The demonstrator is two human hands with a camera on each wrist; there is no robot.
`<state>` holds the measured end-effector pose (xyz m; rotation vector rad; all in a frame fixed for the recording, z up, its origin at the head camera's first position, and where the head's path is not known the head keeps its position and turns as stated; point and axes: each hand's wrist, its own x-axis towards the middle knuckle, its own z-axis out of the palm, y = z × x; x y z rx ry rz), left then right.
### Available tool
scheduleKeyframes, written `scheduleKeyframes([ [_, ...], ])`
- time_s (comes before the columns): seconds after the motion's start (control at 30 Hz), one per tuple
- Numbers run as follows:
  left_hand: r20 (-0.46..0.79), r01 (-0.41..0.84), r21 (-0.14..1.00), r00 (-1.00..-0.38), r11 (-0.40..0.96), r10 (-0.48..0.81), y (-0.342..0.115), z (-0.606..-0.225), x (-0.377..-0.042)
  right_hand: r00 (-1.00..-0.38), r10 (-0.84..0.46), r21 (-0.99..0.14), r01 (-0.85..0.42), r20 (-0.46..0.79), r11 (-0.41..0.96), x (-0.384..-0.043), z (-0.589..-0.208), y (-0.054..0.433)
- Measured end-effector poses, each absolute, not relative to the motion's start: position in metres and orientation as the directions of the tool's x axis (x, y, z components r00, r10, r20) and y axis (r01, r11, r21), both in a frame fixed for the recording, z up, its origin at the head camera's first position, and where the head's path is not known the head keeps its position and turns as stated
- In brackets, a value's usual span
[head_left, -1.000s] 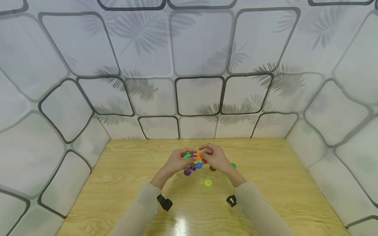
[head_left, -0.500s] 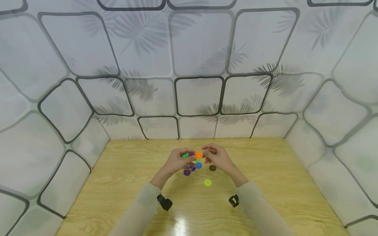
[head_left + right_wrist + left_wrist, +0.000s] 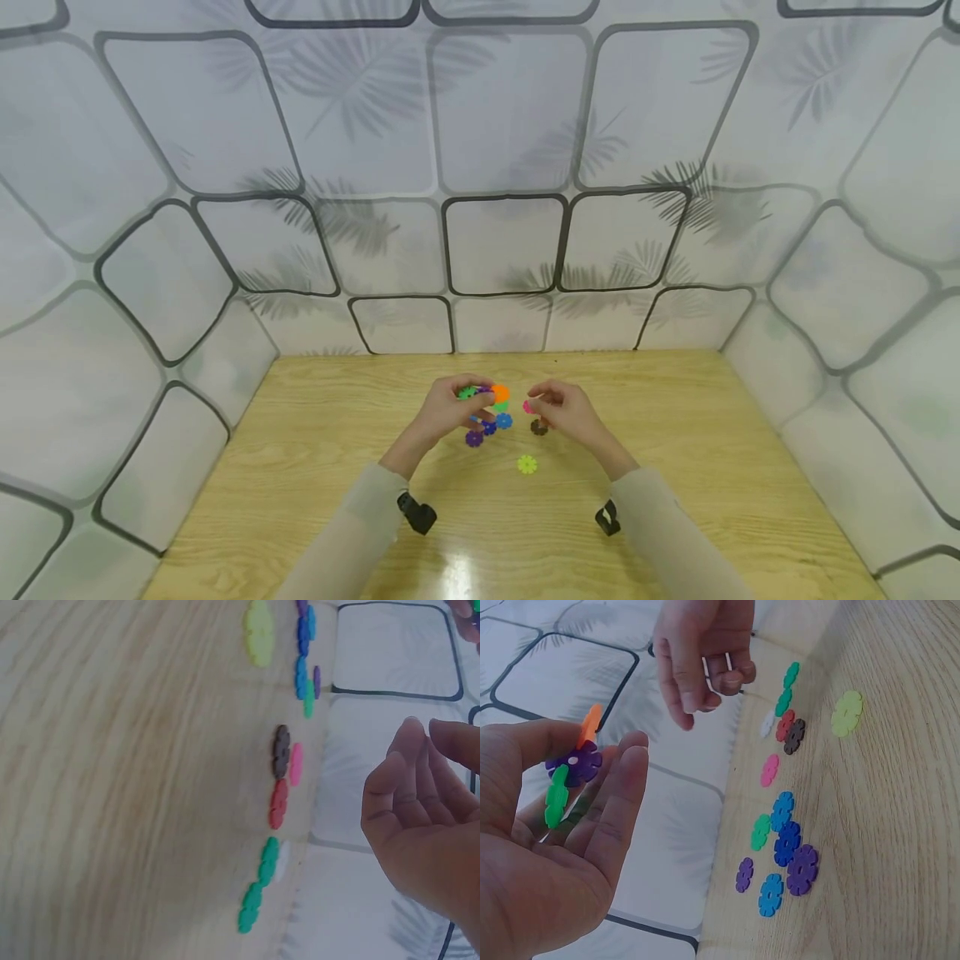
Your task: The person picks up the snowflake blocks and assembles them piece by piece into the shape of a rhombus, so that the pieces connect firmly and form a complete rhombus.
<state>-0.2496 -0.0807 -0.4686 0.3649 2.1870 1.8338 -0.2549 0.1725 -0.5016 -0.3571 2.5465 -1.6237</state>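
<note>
Curled left hand (image 3: pixel 451 408) grips interlocked notched discs (image 3: pixel 583 769). Right hand (image 3: pixel 567 412), loosely bent, is empty. Loose discs (image 3: pixel 786 851) dot the grained table (image 3: pixel 517 533).

Observed a light wooden tabletop (image 3: pixel 300 433), visibly grained, with bright glare (image 3: pixel 459 575) at the head view's lower edge. Noted a pale wall covering (image 3: pixel 510 108) behind and at both sides, printed with rounded blocks, outlined grey and black, and palm-like leaves (image 3: pixel 360 75).

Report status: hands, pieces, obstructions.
Left hand holds joined orange, purple, green pieces. Right hand empty. Loose discs on table. No obstruction visible between hands.
</note>
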Motion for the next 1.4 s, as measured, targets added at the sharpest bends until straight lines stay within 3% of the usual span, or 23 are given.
scheduleKeyframes([
  [0.57,0.021,0.070,0.990,-0.934,0.124,0.358,-0.085,-0.464,-0.248,-0.971,-0.238,-0.764,-0.167,0.018,0.624,-0.262,-0.536,0.186],
  [0.9,0.009,0.049,0.993,-0.936,0.106,0.351,-0.086,-0.463,-0.247,-0.964,-0.266,-0.734,-0.183,0.003,0.654,-0.268,-0.558,0.192],
  [1.4,0.021,0.059,0.993,-0.937,0.098,0.349,-0.088,-0.463,-0.246,-0.961,-0.276,-0.708,-0.209,0.020,0.675,-0.265,-0.559,0.187],
])
